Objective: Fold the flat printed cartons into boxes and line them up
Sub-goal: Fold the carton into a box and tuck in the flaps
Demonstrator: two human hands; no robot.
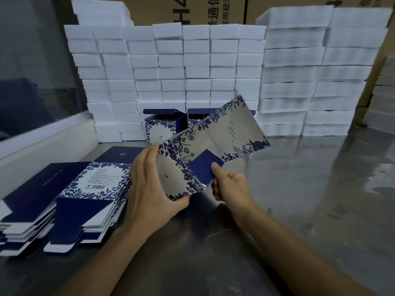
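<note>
Hands work one carton (215, 144) above the bench (299, 189): left hand (149, 184) wraps its near panel, steadying it, while right hand (229, 184) pinches the blue flap (204, 165) to fold it. Two finished boxes (163, 127) wait behind.

Bench (299, 189): bare sheet metal, glossy, smeared, reflecting the stacks behind. Carton (224, 133) held up: printed card with a silvery satin face, blue floral print, matt navy flap. Flat carton stack (85, 199): same card, matt navy panels, white raw edges. Foam blocks (192, 60): white, matt, finely grainy. Shipping boxes (213, 9) behind: brown corrugated cardboard, matt.
</note>
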